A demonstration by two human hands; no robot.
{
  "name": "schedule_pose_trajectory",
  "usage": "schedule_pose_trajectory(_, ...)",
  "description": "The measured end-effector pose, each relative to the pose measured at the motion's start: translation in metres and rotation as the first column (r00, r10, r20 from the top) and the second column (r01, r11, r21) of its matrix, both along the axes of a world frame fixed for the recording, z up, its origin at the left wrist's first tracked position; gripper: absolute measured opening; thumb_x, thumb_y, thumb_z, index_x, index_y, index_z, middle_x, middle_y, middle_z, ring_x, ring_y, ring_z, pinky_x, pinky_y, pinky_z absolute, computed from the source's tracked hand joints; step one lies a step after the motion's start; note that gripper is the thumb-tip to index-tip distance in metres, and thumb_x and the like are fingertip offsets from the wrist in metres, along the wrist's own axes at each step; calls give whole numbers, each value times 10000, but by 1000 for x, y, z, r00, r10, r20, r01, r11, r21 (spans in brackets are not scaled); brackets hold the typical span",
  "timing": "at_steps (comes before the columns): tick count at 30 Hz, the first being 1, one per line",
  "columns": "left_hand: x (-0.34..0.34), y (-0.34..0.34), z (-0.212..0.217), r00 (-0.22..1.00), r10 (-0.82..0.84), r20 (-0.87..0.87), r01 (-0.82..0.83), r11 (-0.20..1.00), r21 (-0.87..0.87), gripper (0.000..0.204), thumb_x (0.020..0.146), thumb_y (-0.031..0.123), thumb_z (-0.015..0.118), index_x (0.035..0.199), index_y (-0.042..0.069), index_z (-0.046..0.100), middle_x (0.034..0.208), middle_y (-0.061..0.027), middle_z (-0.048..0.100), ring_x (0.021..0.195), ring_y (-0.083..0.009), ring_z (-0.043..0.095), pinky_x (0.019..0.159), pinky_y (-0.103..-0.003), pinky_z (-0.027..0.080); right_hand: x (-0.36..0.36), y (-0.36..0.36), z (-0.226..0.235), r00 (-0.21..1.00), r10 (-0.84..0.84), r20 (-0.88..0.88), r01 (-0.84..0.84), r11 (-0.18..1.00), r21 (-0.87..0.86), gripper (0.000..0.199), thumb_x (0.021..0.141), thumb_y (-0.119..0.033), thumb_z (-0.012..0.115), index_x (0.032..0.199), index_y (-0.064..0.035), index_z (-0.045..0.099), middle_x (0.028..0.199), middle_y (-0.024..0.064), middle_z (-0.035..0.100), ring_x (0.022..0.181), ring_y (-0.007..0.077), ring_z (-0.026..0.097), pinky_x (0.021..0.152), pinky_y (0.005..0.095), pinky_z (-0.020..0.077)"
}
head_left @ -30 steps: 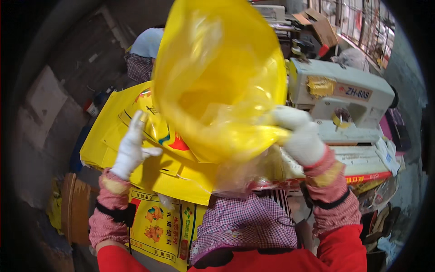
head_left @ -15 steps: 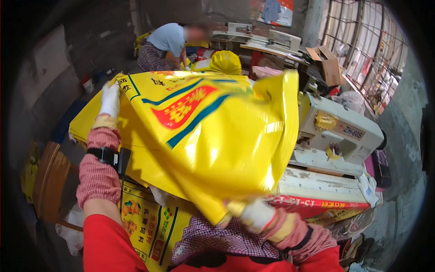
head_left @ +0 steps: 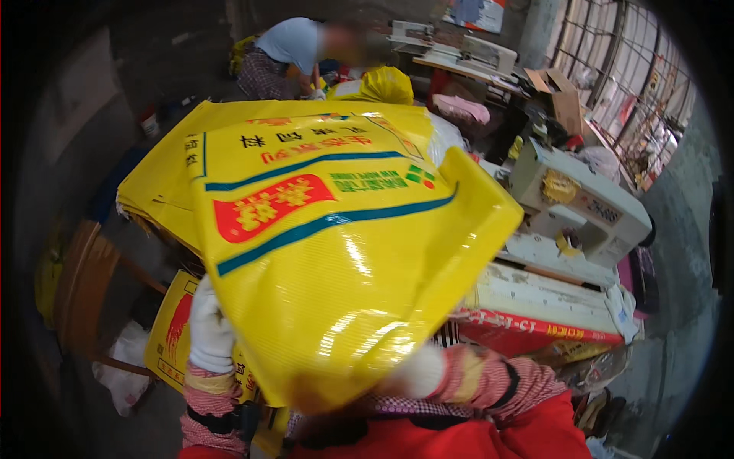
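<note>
Holding item, head view: yellow woven sack, empty, raised before the chest above a stack of like sacks. Left hand, white-gloved, pinches its lower left edge; right hand is tucked under the bottom corner, grip unclear. Likely light, floppy, glossy-slick; best held at edges.

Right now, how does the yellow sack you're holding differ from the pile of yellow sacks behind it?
The held sack is lifted and tilted toward the camera, gripped by the left hand and right hand; the stacked sacks lie flat, untouched. The held sack bulges and catches shiny highlights; the stacked sacks look pressed flat and duller. Both are yellow woven sacks with the same sort of red and blue printing.
</note>
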State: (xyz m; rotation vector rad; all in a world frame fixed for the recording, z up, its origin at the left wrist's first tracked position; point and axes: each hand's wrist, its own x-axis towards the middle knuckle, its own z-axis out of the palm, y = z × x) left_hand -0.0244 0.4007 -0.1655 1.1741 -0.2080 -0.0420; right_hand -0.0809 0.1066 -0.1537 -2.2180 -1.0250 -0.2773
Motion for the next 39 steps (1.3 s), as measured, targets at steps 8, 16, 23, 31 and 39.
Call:
schedule_pose_trajectory(8,-18,43,-23,967,253,-44,-248,965,83,237,785,-17,642,1021,-27,656,1128,-133,622,1034,-244,593,877,-314,457,28,-153,12,324,-754,572,804,538,254,432,681,-138,730,1081,-36,605,1046,173,615,987,358,572,882,431,455)
schedule_pose_trajectory(16,-5,48,-4,967,112,228,-194,904,380,321,948,184,461,1199,2,541,1178,-128,601,1048,-245,596,900,-329,489,114,-192,50,555,-754,353,832,499,-242,189,764,-130,604,938,-80,656,869,172,657,845,356,639,735,410,518)
schedule_pose_trajectory(23,-12,56,11,981,52,-185,-66,995,-69,315,964,187,446,1190,-6,549,1151,-108,619,1021,-207,605,870,-323,500,-9,-225,30,445,-819,361,866,497,59,176,746,-123,666,902,-53,623,796,143,622,765,338,604,674,404,482)
schedule_pose_trajectory(31,-12,67,-16,942,-116,-315,113,993,-29,365,970,247,478,1215,-15,542,1157,-73,615,1022,-156,587,860,-259,474,-74,-198,-63,392,129,-911,792,457,405,518,910,-446,571,1200,-17,547,1015,119,635,890,225,631,750,379,538)
schedule_pose_trajectory(39,15,134,74,986,157,-55,-85,760,644,293,865,187,605,1086,-4,603,1021,-54,653,888,-138,620,794,-268,480,103,-123,-83,668,563,-488,649,-119,751,573,934,-422,526,1300,10,435,1313,196,509,1200,351,510,1009,507,431)
